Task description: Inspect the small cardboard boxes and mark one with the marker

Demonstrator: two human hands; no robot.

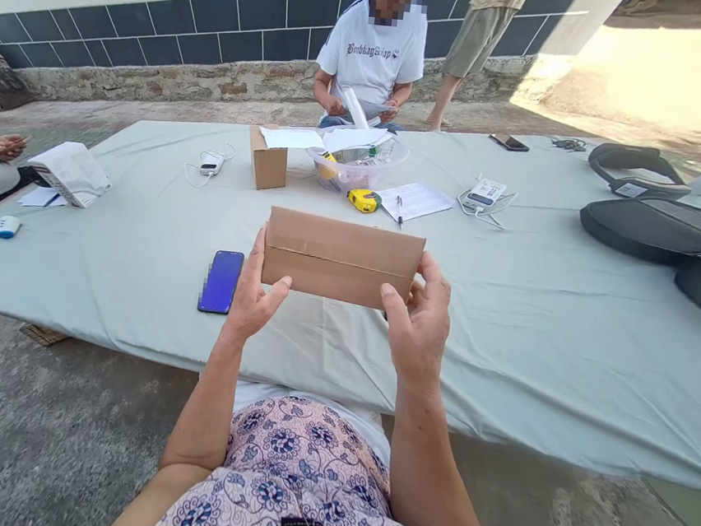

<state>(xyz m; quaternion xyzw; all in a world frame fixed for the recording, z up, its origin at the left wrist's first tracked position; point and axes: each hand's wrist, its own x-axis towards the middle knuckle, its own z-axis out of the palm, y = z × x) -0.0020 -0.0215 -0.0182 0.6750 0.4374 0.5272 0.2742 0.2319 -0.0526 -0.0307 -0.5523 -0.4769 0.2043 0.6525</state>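
We grip the box [343, 242] by both ends, left hand [253, 293] and right hand [419, 327], above the table's [138, 276] near edge. It's off the cloth, seam apparently closed, not set down; inside hidden. Seamed face points up toward us; long axis left-right along that edge, right end dipping slightly.

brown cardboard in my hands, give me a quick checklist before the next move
1. Left hand on the brown cardboard: ok, holding its left end, thumb at the lower edge.
2. Right hand on it: ok, holding the right end, thumb on the near face.
3. Contents, if any: cannot tell, no inside shows.
4. Space beside the left hand clear: not ok, a phone lies close by.
5. Yellow tape measure in sight: ok, on the table beyond the cardboard.
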